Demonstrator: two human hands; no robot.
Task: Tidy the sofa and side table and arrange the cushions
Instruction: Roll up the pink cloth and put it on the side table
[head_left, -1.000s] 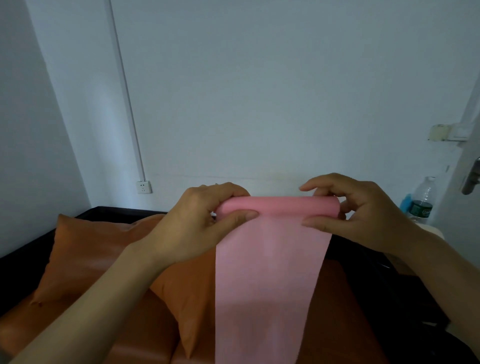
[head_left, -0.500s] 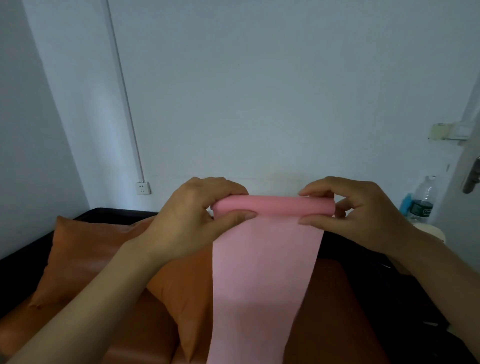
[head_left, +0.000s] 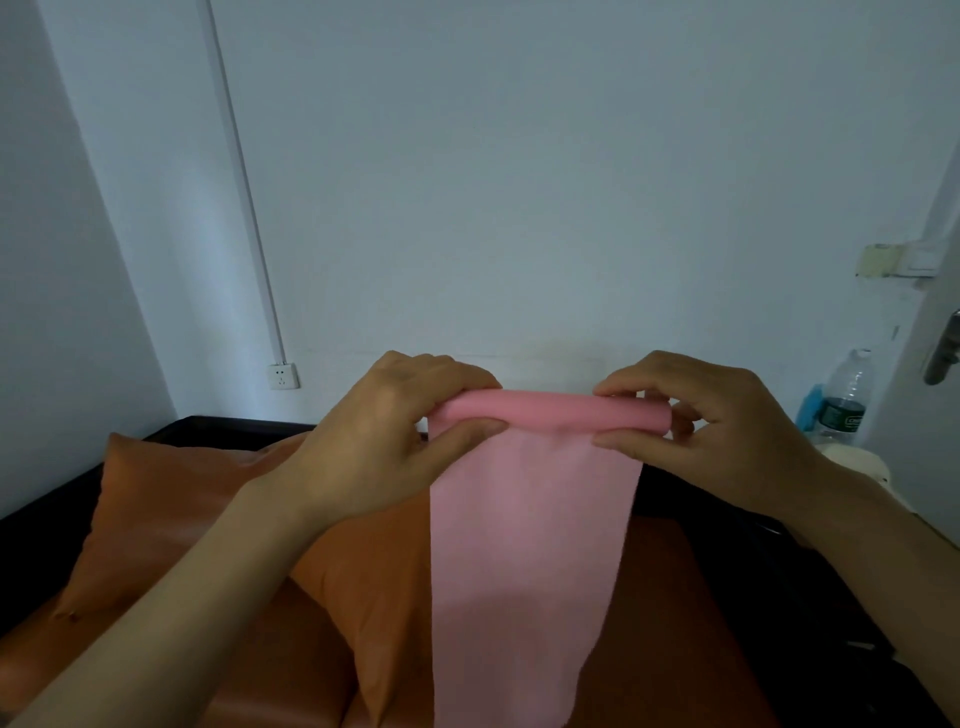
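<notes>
I hold a pink cloth (head_left: 524, 545) up in front of me, its top edge wound into a tight roll. My left hand (head_left: 384, 441) pinches the roll's left end and my right hand (head_left: 706, 431) pinches its right end. The rest of the cloth hangs straight down over the sofa (head_left: 670, 623). Two orange cushions lie below: one (head_left: 166, 514) leans at the back left, another (head_left: 374, 587) sits partly hidden behind my left arm and the cloth.
At the right stands a pale side table (head_left: 857, 460) with a clear water bottle (head_left: 844, 400) and a blue object (head_left: 810, 408) on it. A door with a metal handle (head_left: 943, 358) is at the far right. A wall socket (head_left: 283, 376) is behind the sofa.
The pink roll has grown slightly thicker as both hands turn it, and the hanging part looks a little shorter. The hands have stayed in about the same place.
</notes>
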